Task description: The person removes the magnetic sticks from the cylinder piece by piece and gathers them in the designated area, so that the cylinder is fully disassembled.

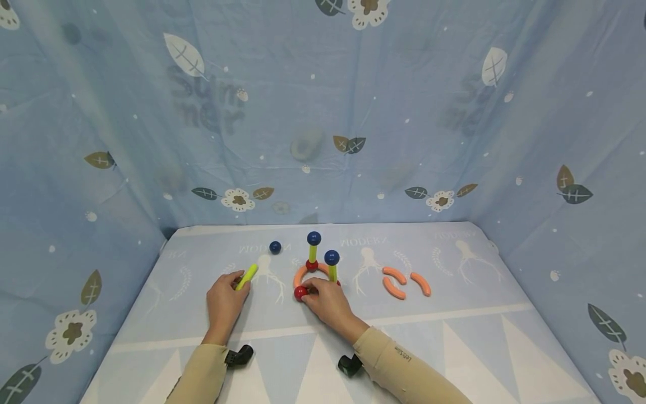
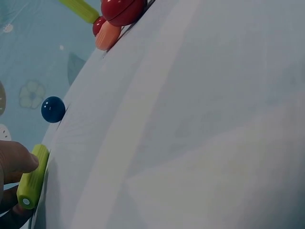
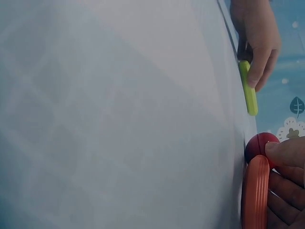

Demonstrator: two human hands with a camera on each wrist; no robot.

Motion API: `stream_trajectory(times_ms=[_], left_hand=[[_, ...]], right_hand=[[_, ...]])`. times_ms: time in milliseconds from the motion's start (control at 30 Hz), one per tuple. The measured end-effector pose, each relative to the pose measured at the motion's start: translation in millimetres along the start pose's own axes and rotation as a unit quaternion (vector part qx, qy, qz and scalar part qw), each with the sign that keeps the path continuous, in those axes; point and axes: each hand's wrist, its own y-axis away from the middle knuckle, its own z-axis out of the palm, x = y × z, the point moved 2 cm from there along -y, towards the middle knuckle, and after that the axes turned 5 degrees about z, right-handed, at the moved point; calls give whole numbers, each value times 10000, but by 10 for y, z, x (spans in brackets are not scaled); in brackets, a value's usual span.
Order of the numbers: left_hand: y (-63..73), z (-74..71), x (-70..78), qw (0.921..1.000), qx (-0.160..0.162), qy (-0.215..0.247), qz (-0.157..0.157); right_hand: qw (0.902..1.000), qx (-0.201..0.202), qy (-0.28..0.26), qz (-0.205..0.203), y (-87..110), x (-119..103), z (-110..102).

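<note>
My left hand (image 1: 224, 303) pinches a yellow-green building rod (image 1: 247, 277) close over the table, left of centre; a small pale disc shows on the rod's end in the left wrist view. At the table's middle my right hand (image 1: 329, 306) pinches a red ball (image 1: 300, 293) between thumb and fingers. This ball sits at the near left of a ring of curved orange rods (image 1: 300, 275), partly hidden behind the hand. From the ring's far red ball (image 1: 312, 265) an upright yellow-green rod carries a blue ball (image 1: 314, 238). A second upright rod, topped by a blue ball (image 1: 331, 257), stands at the right.
A loose blue ball (image 1: 275, 247) lies beyond the left hand. Three curved orange rods, one of them the outermost piece (image 1: 421, 284), lie on the table at the right. Patterned blue curtains (image 1: 313, 112) enclose the table's back and sides.
</note>
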Motion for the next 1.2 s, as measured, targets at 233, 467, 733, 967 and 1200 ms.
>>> stream_trajectory(times_ms=[233,467,733,967,1200], left_hand=[[12,8,-11,9999,35,83,68],[33,11,12,10000,67,-21,4],[55,4,58,9997,208,-131,56],[56,-21,125,9993,312,20,200],[63,-42,230,9967,370,465,548]], right_hand=[[9998,85,132,-146,15,7,-14],[9994,81,-87,-315,26,27,-35],[9994,81,-52,-331,65,70,-61],[9991,118,-18,-402,129,78,-138],[9989,133,-166,-415,200,113,-229]])
